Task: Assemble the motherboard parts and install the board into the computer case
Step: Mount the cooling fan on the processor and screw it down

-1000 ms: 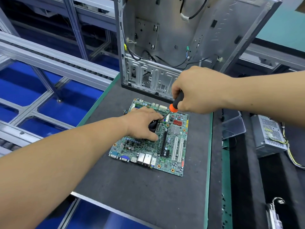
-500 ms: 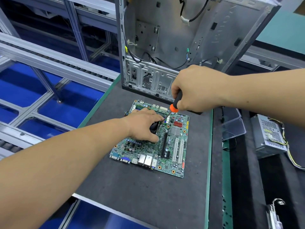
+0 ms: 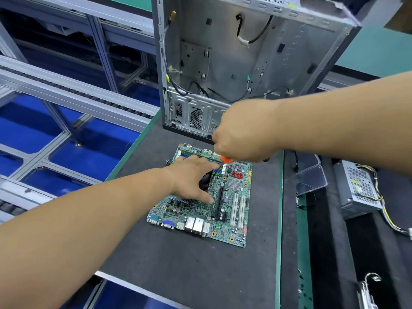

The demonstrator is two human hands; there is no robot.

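The case stands open at the far edge of the mat: stiff sheet metal with likely sharp edges, so take it by the frame. The board lies flat near it, light but fragile; lift it by its bare edges only. Your left hand presses the dark cooler, fingers spread. Your right hand is curled round the screwdriver, tip down on the board.

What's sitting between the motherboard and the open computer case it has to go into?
Nothing lying on the mat blocks it. The motherboard lies just before the computer case. Only the right hand, gripping the screwdriver, is above that gap; loose cables hang inside.
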